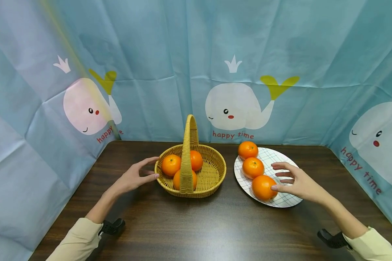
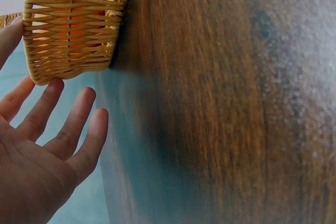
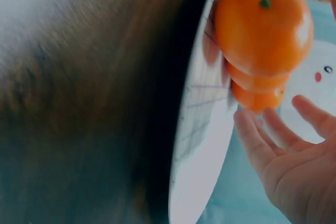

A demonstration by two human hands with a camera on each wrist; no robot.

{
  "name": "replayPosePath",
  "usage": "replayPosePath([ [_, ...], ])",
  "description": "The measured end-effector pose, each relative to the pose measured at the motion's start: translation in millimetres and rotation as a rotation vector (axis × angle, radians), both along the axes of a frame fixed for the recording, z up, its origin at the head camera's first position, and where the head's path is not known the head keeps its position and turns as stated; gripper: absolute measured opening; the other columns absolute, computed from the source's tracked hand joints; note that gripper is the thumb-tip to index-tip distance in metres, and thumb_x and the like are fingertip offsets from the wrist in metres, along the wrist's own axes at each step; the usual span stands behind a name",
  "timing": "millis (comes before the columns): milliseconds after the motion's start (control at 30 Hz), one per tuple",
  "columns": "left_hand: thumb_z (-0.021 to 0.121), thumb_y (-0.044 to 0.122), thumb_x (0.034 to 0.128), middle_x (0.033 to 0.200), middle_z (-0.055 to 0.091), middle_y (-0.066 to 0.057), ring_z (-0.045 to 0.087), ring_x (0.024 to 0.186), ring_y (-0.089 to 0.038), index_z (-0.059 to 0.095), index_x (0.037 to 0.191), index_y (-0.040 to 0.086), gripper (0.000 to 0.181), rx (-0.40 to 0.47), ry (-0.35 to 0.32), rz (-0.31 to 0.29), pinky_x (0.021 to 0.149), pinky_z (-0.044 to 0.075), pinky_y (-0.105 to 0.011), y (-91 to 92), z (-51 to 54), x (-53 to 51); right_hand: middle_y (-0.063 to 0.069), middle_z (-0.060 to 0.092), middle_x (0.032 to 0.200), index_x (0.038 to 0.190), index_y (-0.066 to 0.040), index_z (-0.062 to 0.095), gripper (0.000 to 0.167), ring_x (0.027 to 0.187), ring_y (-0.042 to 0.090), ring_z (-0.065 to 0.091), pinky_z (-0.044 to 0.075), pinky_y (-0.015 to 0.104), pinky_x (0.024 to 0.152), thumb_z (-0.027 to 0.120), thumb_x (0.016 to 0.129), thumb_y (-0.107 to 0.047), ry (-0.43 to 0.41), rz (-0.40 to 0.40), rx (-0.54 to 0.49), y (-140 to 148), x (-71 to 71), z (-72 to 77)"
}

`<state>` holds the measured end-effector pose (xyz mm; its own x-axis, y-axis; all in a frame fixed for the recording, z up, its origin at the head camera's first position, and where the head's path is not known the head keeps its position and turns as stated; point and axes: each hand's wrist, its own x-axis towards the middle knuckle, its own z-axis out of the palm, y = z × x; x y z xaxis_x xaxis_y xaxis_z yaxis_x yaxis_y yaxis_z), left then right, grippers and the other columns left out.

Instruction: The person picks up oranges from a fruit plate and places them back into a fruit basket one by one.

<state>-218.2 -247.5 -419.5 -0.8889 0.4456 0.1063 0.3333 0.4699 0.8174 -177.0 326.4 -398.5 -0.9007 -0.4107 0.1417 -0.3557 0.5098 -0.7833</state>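
Note:
A yellow wicker basket (image 1: pixel 199 195) with a tall handle holds three oranges (image 1: pixel 171 165) on its left side. My left hand (image 1: pixel 134 177) is at the basket's left end, fingers spread and loosely bent. Its fingertips touch or nearly touch the basket wall (image 2: pixel 73 35), seen close in the left wrist view. A round white plate (image 1: pixel 290 201) with a thin grid pattern carries three oranges in a row along its left side. Over the plate's right part, my right hand (image 1: pixel 297 183) reaches with parted fingers, its thumb by the nearest orange (image 1: pixel 264 187). It grips nothing.
Basket and plate stand side by side on a dark wooden table (image 1: pixel 183 228), near its back edge. Behind and beside the table hangs a light blue curtain (image 1: pixel 150 72) with whale prints. Each wrist wears a black strap (image 1: pixel 112 227).

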Motion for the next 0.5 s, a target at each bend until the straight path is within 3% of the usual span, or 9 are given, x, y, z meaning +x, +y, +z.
replayPosePath([
  [233,0.072,0.020,0.0978,0.152,0.044,-0.022,0.064,0.113,-0.040,0.044,0.152,0.004,0.063,-0.003,0.005,-0.005,0.088,0.056,-0.046,0.6,1.6,1.2,0.027,0.047,0.143,0.146,0.003,0.043,0.079,0.116,0.044,0.060,0.053,0.052,0.090,0.086,0.084,-0.018,-0.027,-0.007,0.027,-10,11.2,-9.0],
  [500,0.072,0.019,0.0973,0.151,0.044,-0.022,0.065,0.112,-0.040,0.044,0.152,0.004,0.063,-0.001,0.012,-0.004,0.088,0.056,-0.045,1.1,2.1,1.7,0.019,0.059,0.129,0.136,-0.001,0.054,0.069,0.101,0.031,0.067,0.058,0.031,0.081,0.090,0.079,-0.017,-0.029,0.005,-0.015,-17,11.5,-19.2],
])
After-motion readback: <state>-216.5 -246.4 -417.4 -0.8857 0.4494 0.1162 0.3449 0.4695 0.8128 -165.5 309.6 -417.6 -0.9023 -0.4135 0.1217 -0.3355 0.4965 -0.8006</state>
